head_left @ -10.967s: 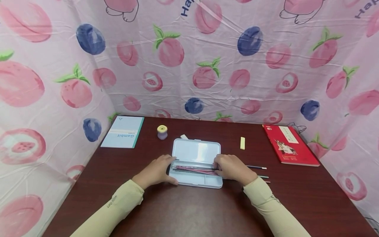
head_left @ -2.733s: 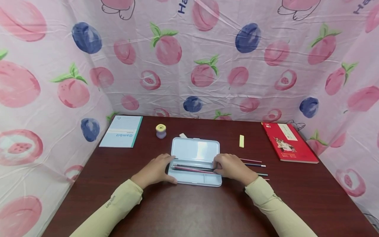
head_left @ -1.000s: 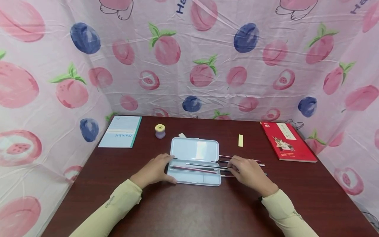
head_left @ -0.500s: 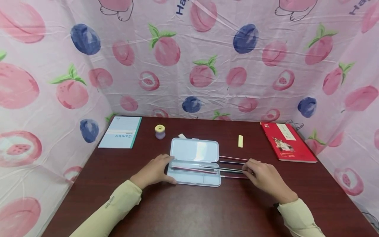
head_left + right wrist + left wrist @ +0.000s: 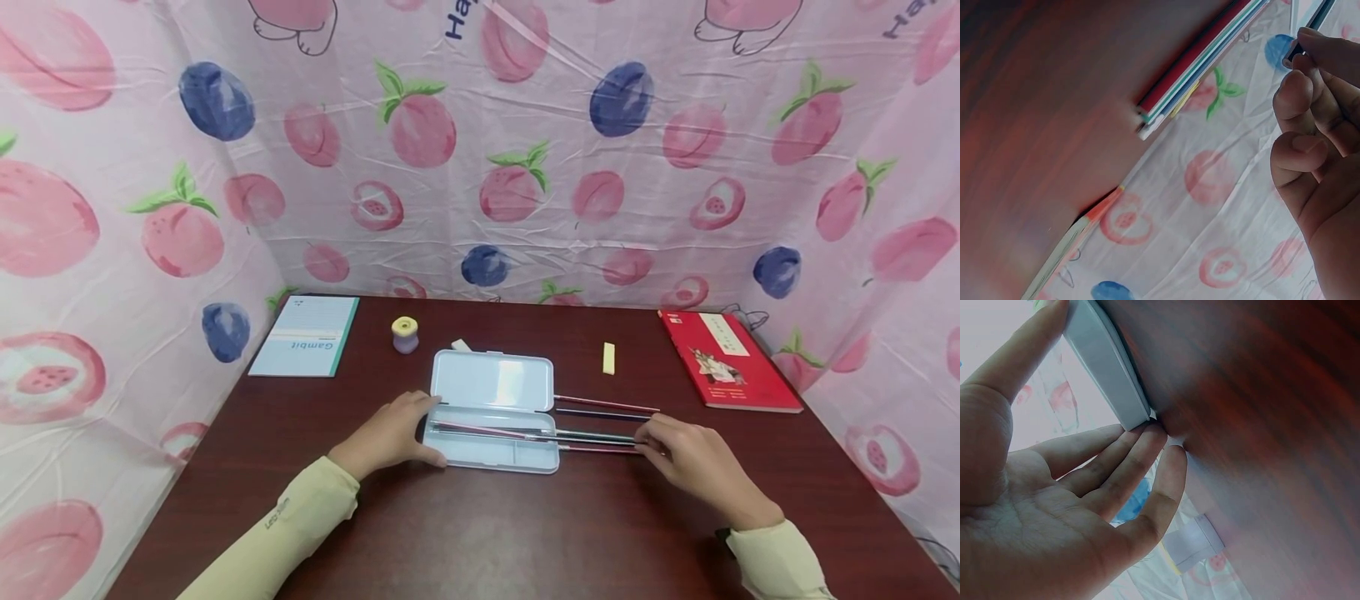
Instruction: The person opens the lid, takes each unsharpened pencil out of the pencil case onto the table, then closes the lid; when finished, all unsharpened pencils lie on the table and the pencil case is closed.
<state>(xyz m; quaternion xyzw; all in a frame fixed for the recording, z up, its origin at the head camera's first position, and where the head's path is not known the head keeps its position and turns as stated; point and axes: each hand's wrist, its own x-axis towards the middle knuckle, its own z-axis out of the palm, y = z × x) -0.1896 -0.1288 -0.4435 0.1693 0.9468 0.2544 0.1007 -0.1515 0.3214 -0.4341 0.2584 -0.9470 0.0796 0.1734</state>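
An open pale blue pencil case (image 5: 480, 454) lies mid-table, its lid tilted back. My left hand (image 5: 390, 435) holds its left end, thumb at the near edge and fingertips at the far corner; in the left wrist view they touch the case (image 5: 1107, 369). A pink pencil (image 5: 487, 430) lies inside, perhaps with others. My right hand (image 5: 690, 460), right of the case, pinches the end of a dark pencil (image 5: 1317, 17) between thumb and forefinger. That pencil's other end reaches over the case. Several pencils lie beside the case, including a red pencil (image 5: 607, 403).
Behind the case are a white block (image 5: 461, 344), partly hidden, and a yellow-and-purple spool-shaped object (image 5: 405, 334). A yellow strip (image 5: 608, 358) lies back right. A notebook (image 5: 306, 337) rests far left, a red book (image 5: 729, 362) far right. Patterned cloth (image 5: 480, 150) hangs behind the table.
My right hand has moved from the case to the right, drawing a pencil out with it. Fewer pencils lie in the case and more beside it. My left hand has stayed at the left end.
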